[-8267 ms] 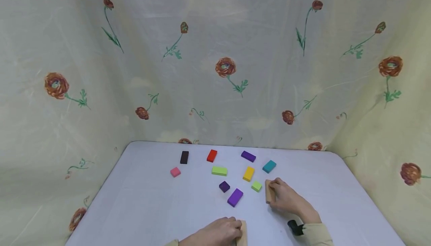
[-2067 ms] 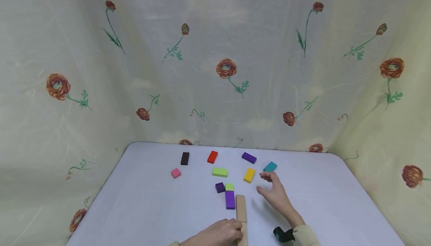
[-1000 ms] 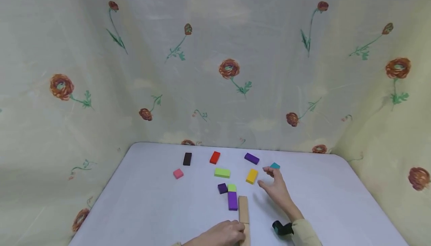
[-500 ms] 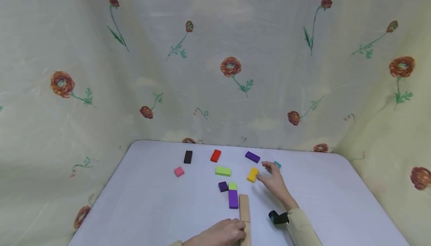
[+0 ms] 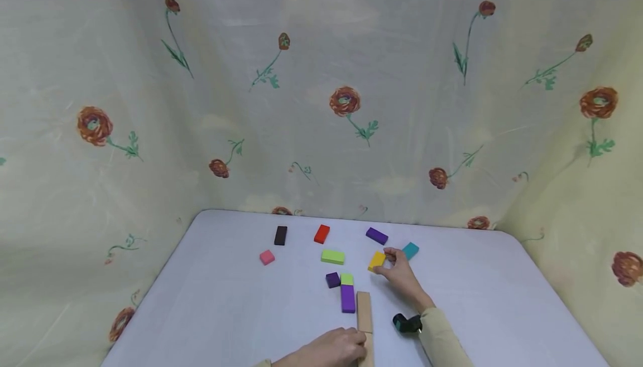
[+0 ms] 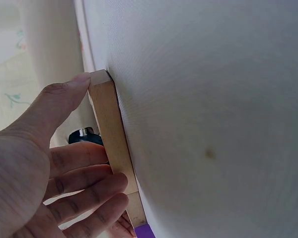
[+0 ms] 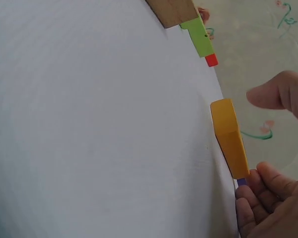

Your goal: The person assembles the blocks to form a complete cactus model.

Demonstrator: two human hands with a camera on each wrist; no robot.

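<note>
In the head view my left hand (image 5: 334,347) grips the nearer of two plain wooden blocks (image 5: 368,350). In the left wrist view the thumb is at the end of that block, the fingers along its side. The farther wooden block (image 5: 364,311) continues end to end with it. My right hand (image 5: 402,275) is at the yellow block (image 5: 377,261), thumb and fingers spread around its ends. In the right wrist view the thumb (image 7: 268,94) stands apart from the yellow block, while the fingertips are close by its far end; contact is unclear.
A purple block (image 5: 348,299) and a light green cube (image 5: 346,279) lie in line, beside a dark purple cube (image 5: 332,280). Farther back are teal (image 5: 411,251), violet (image 5: 377,236), lime (image 5: 332,256), red (image 5: 322,234), black (image 5: 281,235) and pink (image 5: 267,257) blocks. Flowered curtains surround the table.
The right hand first brought the farther wooden block in line with the nearer one, then moved left from beside the teal block to the yellow block. The left hand has kept its place.
</note>
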